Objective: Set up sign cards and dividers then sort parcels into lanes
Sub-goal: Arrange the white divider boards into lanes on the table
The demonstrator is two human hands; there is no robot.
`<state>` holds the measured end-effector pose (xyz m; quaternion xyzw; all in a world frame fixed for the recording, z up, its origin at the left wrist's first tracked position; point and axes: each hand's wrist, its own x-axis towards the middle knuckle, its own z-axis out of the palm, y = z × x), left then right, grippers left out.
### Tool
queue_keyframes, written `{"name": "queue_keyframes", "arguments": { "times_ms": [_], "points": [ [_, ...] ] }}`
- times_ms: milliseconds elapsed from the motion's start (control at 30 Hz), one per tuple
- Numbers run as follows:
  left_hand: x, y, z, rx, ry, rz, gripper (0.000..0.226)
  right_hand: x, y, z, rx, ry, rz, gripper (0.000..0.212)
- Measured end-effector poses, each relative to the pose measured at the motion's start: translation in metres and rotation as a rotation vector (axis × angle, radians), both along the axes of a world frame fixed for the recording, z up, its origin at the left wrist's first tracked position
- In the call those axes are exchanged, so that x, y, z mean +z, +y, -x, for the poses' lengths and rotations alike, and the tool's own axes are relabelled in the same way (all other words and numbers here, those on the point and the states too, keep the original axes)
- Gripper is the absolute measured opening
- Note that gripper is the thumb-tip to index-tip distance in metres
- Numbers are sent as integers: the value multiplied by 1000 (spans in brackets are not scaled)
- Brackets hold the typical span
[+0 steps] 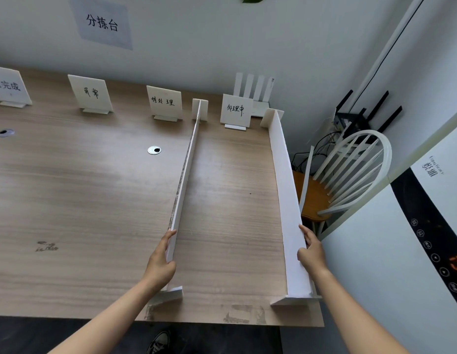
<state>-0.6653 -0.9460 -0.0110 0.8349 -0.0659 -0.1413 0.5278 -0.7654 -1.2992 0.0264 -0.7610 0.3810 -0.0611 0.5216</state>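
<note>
now the left hand [159,261] clasps the near end of the left divider [185,175], fingers wrapped round its top edge, while the right hand [311,251] grips the right divider [283,180] the same way. both white boards stand upright on the wooden table [82,200], long axes running away toward four sign cards [165,102] by the wall, forming one lane.

Matt wood-grain table [94,200] – scuffed at its near edge; 2 matt white foam-board dividers [286,175].
</note>
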Motion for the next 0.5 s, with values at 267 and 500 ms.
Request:
{"name": "queue_keyframes", "arguments": {
  "times_ms": [267, 500],
  "points": [
    [0, 1, 2, -4, 19, -20, 84, -7, -5, 4, 30, 6, 32, 72],
    [2, -7, 5, -7, 10, -6, 83, -8, -3, 3, 68, 23, 71, 71]
  ]
}}
